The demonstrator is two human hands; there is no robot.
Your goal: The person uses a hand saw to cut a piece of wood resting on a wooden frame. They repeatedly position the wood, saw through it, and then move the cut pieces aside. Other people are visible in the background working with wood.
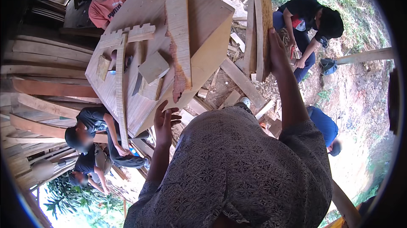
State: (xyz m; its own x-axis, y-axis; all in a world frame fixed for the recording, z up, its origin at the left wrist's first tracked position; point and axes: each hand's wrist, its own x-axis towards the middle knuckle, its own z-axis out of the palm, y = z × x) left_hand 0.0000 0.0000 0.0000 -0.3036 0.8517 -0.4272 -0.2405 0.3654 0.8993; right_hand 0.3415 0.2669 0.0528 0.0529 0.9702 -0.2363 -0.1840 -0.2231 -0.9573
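My right hand (278, 52) is raised, fingers stretched out and lying flat along the side of a thick wooden board (263, 33). A second, darker board face (250, 37) shows right beside it. My left hand (166, 122) is apart from the wood, near the close edge of the plywood-topped table (203, 13), its fingers loosely bent and spread with nothing seen in them. Nearest to it on the tabletop lies a pale plank (180, 41) with a jagged, reddish, bark-like edge. Square wood blocks (154, 67) sit left of that plank.
A long wood strip (121, 88) crosses the tabletop beside a notched wooden piece (127, 35); a person at left (101, 126) has a hand at its near end. Another person (313, 24) bends over at right. Offcuts (243, 81) litter the ground; stacked planks (46, 86) fill the left.
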